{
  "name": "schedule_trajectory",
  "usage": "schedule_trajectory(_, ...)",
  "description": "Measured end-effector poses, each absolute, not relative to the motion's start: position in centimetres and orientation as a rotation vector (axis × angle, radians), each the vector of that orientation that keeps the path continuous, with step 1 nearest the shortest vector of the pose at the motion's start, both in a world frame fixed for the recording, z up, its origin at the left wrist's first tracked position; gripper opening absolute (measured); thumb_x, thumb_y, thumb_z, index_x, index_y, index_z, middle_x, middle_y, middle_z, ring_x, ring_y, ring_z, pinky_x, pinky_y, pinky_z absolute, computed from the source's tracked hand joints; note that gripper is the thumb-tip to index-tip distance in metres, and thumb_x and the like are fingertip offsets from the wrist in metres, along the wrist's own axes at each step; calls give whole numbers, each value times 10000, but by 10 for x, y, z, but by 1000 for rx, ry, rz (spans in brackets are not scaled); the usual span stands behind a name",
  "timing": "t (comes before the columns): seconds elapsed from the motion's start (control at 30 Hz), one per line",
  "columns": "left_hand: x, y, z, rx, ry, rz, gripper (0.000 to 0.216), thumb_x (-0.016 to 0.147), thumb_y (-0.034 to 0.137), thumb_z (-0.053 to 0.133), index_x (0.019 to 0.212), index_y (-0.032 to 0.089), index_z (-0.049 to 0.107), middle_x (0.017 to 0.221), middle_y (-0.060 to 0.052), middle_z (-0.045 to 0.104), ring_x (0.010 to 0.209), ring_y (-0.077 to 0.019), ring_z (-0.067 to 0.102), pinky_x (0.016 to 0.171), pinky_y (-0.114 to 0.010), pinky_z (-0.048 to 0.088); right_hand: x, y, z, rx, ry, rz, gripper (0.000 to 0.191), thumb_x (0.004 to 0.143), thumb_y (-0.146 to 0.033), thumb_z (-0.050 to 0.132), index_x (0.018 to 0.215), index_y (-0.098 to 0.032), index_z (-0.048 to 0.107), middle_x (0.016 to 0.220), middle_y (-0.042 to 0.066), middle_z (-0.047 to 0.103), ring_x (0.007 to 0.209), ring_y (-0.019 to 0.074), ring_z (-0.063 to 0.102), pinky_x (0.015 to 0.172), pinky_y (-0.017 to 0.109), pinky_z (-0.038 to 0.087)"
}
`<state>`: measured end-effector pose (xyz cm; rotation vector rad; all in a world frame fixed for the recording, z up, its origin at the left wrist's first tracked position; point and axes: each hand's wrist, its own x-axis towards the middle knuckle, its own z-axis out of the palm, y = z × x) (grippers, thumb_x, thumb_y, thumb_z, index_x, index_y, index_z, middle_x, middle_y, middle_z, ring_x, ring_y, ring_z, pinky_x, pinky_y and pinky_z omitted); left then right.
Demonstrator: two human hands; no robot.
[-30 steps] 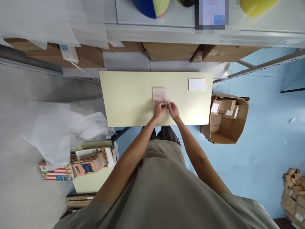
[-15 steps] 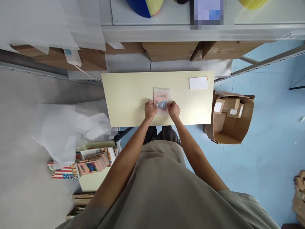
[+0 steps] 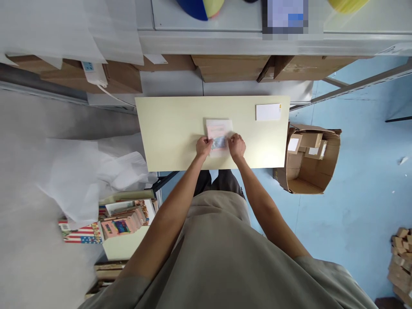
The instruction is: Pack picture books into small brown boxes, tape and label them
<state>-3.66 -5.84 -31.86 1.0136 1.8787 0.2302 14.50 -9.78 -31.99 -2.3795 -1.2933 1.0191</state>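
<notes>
A flat pink packet (image 3: 217, 129) with a blue printed panel lies on the cream tabletop (image 3: 170, 128), beneath a translucent white wrapping sheet (image 3: 222, 122). My left hand (image 3: 203, 146) pinches the sheet at the packet's left edge, thumb towards the middle. On the other side, my right hand (image 3: 237, 146) is closed with curled fingers at the sheet's right edge. The print looks pale and hazy through the sheet. Further right on the tabletop lies a small white box or pad (image 3: 268, 112).
An open cardboard carton (image 3: 299, 185) with small boxes inside stands right of the table. On the left are crumpled white sheets (image 3: 119, 169) and a bin of pink packets (image 3: 120, 226). Behind the table, a shelf (image 3: 238, 43) holds cardboard boxes (image 3: 231, 68) and a power strip (image 3: 94, 75).
The sheet now covers the pink packet more fully, making its print paler. My right hand has shifted slightly right and up; my left hand stays at the left edge.
</notes>
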Motion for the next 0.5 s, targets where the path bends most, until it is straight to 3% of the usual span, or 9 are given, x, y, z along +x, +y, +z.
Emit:
schedule_trajectory(0.1, -37, -60, -320, 962, 1842, 285, 243, 907, 370, 779, 1065, 188, 811, 1005, -93, 848, 1015, -244, 788, 913, -311, 596, 136, -97, -316, -2261, -1345, 1060, 216, 1133, -318, 498, 1175, -230, 691, 1238, 140, 756, 1079, 287, 753, 1010, 420, 588)
schedule_trajectory(0.2, -37, -62, -321, 839, 1777, 318, 245, 899, 396, 817, 1009, 178, 800, 946, -95, 835, 967, -246, 786, 869, -317, 607, 127, -94, -314, -2272, -1313, 1119, 227, 1104, -345, 594, 1241, -205, 710, 1270, 160, 746, 1076, 297, 763, 1039, 436, 590)
schedule_trajectory(0.5, -47, -66, -318, 500, 1460, 488, 330, 817, 395, 950, 912, 167, 731, 876, -58, 778, 822, -199, 742, 870, -370, 627, 134, -80, -316, -2295, -981, 1323, 226, 936, -369, 809, 1081, -203, 759, 1129, 120, 818, 1062, 275, 780, 1005, 404, 606)
